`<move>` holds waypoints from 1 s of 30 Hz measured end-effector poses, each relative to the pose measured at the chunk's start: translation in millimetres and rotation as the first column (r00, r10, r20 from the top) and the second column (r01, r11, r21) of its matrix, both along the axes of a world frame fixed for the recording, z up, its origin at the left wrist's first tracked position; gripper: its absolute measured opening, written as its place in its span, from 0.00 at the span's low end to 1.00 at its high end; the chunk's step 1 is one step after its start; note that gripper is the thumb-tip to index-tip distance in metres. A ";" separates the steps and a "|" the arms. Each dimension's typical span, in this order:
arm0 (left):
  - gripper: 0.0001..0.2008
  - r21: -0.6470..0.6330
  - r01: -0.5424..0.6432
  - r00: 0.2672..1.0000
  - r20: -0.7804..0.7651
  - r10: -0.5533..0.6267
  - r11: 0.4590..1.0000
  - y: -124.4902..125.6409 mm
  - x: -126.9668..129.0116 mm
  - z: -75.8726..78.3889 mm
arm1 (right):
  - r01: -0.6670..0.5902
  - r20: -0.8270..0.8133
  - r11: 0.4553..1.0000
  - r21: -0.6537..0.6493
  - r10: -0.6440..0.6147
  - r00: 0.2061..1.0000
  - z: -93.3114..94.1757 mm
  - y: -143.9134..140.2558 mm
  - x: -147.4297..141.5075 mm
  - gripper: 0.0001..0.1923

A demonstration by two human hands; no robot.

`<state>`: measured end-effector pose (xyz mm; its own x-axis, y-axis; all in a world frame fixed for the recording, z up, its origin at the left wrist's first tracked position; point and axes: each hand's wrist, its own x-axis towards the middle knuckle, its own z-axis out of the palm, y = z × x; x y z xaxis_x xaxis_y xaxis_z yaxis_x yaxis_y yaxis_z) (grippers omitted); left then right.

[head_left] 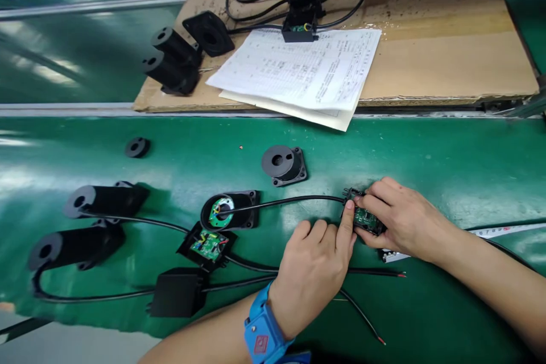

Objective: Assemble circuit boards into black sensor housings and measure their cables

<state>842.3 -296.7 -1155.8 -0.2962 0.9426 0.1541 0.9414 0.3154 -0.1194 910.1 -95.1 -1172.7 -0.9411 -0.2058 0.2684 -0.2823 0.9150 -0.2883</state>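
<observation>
My right hand (403,219) grips a small black box with a green circuit board (365,217) inside it. On the box's left end, the index finger of my left hand (318,261) presses near the cable entry, its other fingers curled and the thumb partly hidden. A blue wrist strap (267,327) is on my left wrist. From the box a black cable (294,200) runs left into an upturned black cylindrical housing (239,207) that has a round green board in its mouth.
Left lie an open box with a board (209,244), a closed black box (177,293) and two cabled housings (72,245). A flanged black part (284,164) and a black ring (137,148) sit farther back. Papers (298,71) overhang the cardboard (439,62). A measuring tape (512,230) is at right.
</observation>
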 end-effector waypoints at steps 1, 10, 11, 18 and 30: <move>0.23 -0.008 0.006 1.000 -0.004 -0.006 1.000 -0.3 0.3 0.5 | -0.005 0.010 1.000 -0.013 0.005 1.000 0.2 0.0 -1.3 0.12; 0.25 -0.057 0.006 0.999 -0.038 -0.008 0.998 0.2 0.8 3.1 | -0.005 0.029 1.000 -0.027 0.005 1.000 2.9 -0.6 -3.5 0.10; 0.24 -0.067 0.004 0.999 -0.043 -0.007 0.998 1.1 1.1 2.9 | -0.004 0.026 1.000 -0.027 0.005 1.000 2.6 -1.0 -3.1 0.10; 0.16 0.208 0.044 0.993 0.101 -0.066 0.977 9.4 -17.9 7.0 | 0.035 -0.005 0.999 -0.013 -0.035 0.999 7.4 -3.7 2.5 0.10; 0.25 0.235 -0.495 -0.061 0.951 -0.303 0.836 -6.4 -6.2 22.5 | 0.154 -0.216 0.956 -0.248 -0.210 0.954 65.5 -32.0 21.7 0.17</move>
<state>836.1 -303.2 -1133.3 -0.5824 0.8078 -0.0911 -0.1099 0.0328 0.9934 931.8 -127.1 -1107.2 -0.8596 0.0552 0.5079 -0.2028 0.8756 -0.4384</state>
